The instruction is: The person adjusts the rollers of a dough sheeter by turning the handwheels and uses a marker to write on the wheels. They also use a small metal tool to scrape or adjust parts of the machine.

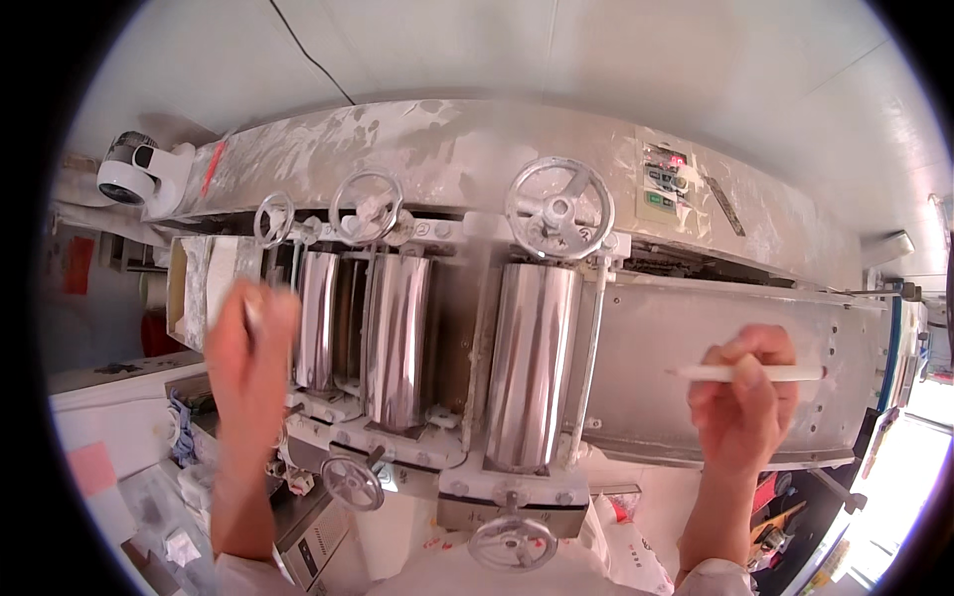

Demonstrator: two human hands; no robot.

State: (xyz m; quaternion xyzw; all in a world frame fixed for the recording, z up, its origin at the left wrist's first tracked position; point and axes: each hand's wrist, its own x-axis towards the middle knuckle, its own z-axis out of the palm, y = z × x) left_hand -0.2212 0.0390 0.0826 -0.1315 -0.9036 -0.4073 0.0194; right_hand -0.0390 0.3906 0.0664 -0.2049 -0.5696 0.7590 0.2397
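Head: white rod [787, 373] in right hand [743, 405], left hand [246, 348] well apart.

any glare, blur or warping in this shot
head view: bright streaks glare off the rollers; left hand is blurred, right hand and pen look sharper; also in head view, the back panel bows with fisheye distortion, and the far right washes out white

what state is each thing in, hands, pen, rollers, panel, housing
Left hand: curled, blurred; grip unclear
Right hand: closed around white pen
White pen: held roughly level
Metal rollers: shiny; turning or still, unclear
Control panel: red light lit
Back housing: white-smeared
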